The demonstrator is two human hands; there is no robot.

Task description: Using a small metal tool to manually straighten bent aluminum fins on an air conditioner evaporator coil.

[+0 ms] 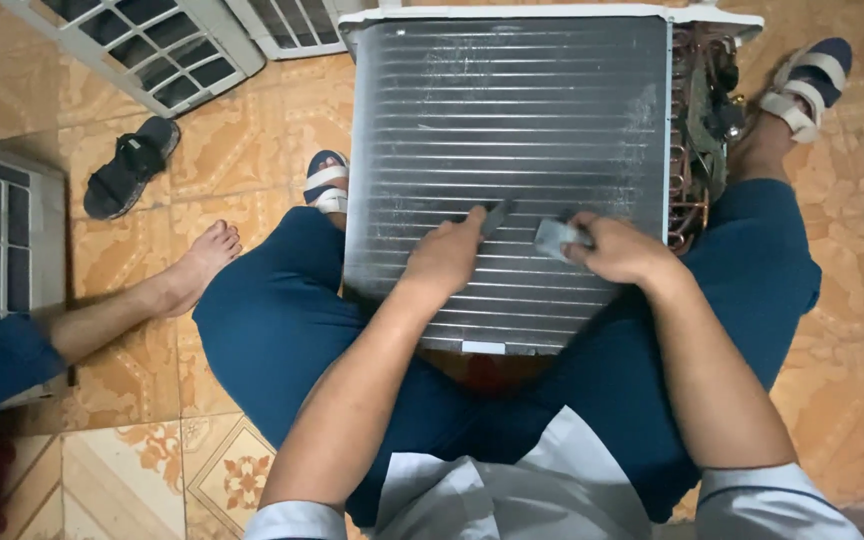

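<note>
A: Where's the coil (512, 150)?

B: Between your knees, propped up from the floor (242, 170) with its fins facing you, likely so both hands reach the face. Copper tubing (694, 150) runs down its 3 o'clock edge.

A: Your hands?

B: Your left hand (444, 258) is closed on a thin dark tool (497, 215), tip touching the fins. Your right hand (620, 250) grips a small grey pad (555, 238) against them, just beside the tool.

A: And the room?

B: Patterned orange tiles. White grilles (152, 50) lie at 11 o'clock, a black sandal (130, 168) at 10, and another person's bare foot (204, 258) at 9.
</note>
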